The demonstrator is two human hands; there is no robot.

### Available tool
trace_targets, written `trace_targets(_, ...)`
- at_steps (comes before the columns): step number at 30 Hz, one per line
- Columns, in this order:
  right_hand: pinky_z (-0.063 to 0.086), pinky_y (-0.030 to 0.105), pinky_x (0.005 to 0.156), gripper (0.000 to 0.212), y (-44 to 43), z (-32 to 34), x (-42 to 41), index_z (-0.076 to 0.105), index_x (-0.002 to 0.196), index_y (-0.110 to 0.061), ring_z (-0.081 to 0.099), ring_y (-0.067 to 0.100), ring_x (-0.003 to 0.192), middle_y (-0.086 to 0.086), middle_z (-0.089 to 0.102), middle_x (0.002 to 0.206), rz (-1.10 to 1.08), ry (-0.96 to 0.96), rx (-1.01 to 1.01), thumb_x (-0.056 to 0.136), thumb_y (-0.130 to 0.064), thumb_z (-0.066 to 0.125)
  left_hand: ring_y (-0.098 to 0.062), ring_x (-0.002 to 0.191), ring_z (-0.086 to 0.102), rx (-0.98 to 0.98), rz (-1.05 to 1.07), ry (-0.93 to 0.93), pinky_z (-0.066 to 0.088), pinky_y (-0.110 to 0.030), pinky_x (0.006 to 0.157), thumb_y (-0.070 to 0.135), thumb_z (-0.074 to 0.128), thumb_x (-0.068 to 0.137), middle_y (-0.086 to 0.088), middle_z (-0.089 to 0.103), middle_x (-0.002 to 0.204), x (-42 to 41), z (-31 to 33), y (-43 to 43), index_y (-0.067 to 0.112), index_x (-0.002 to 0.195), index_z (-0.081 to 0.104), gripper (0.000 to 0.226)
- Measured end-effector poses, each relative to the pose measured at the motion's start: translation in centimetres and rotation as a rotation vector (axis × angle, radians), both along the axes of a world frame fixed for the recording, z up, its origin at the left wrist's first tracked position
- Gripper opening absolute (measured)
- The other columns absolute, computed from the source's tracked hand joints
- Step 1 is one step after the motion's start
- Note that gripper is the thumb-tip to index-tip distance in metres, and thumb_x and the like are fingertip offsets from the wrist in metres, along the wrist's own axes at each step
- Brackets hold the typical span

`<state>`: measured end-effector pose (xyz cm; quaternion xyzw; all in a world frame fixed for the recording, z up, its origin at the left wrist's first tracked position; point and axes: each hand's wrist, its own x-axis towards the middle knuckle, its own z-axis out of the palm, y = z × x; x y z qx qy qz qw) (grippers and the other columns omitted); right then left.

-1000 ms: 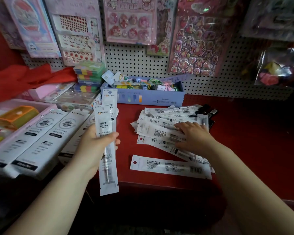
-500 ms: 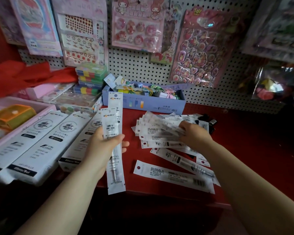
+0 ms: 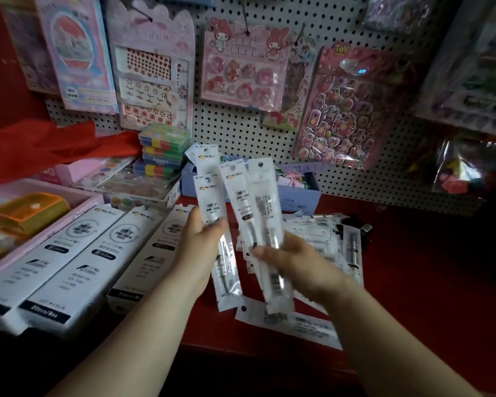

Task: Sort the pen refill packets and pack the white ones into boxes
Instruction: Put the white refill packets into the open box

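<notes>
Two refill packets [image 3: 209,193] stand gripped in my left hand [image 3: 196,247] at frame centre; my right hand [image 3: 301,267] pinches another pair [image 3: 255,202] beside them. Most lie in a pile [image 3: 321,236] centre-right on the red table [image 3: 427,267]. Boxes [image 3: 69,262] lower left look closed: packing, I judge, not begun.

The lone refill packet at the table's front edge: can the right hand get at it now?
Reach, probably yes: the lone refill packet lies flat just below the right hand with nothing on it. But that hand grips upright packets, so it would likely have to hand them off first.
</notes>
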<state>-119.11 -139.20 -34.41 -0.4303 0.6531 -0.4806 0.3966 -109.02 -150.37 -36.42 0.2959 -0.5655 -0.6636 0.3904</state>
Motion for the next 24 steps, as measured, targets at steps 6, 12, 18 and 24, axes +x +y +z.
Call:
trace_targets(6,0.052,0.037,0.088,0.021,-2.7,-2.1,2.0,0.050,0.107,-0.024,0.064,0.021,0.095,0.007,0.066,0.105,0.055,0.095,-0.100,0.089,-0.015,0.056,-0.003,0.100,0.056,0.042,-0.049,0.201,0.044,-0.027,0.088,0.033,0.047,0.090,0.015,0.059,0.109,0.1,0.4,-0.2,0.034,0.105,0.054,0.016)
trace_targets(12,0.026,0.012,0.037,0.045,-4.3,-2.4,2.6,0.039,0.116,0.000,0.036,0.003,0.031,-0.002,0.034,0.048,0.031,0.383,-0.046,0.085,-0.023,0.061,-0.007,0.079,0.063,-0.066,-0.049,0.124,0.051,-0.023,0.065,0.002,0.065,0.075,0.005,0.065,0.087,0.5,0.4,-0.9,0.027,0.088,0.052,0.030)
trace_targets(18,0.032,0.012,0.043,0.030,-4.8,-2.1,3.2,0.040,0.089,-0.018,0.041,0.000,0.042,-0.006,0.042,0.058,-0.031,0.272,-0.112,0.079,-0.023,0.069,-0.010,0.080,0.062,-0.176,-0.001,0.154,0.054,-0.024,0.069,-0.003,0.063,0.076,0.007,0.063,0.084,0.6,1.8,-1.3,0.029,0.081,0.053,0.033)
trace_targets(24,0.052,0.026,0.053,0.016,-5.7,-1.9,3.7,0.054,0.075,-0.018,0.057,0.009,0.049,-0.004,0.060,0.053,-0.031,0.065,-0.183,0.084,-0.007,0.061,0.003,0.066,0.065,-0.260,-0.071,0.247,0.052,-0.014,0.058,-0.008,0.062,0.075,0.015,0.068,0.067,1.0,3.0,-1.6,0.026,0.084,0.055,0.035)
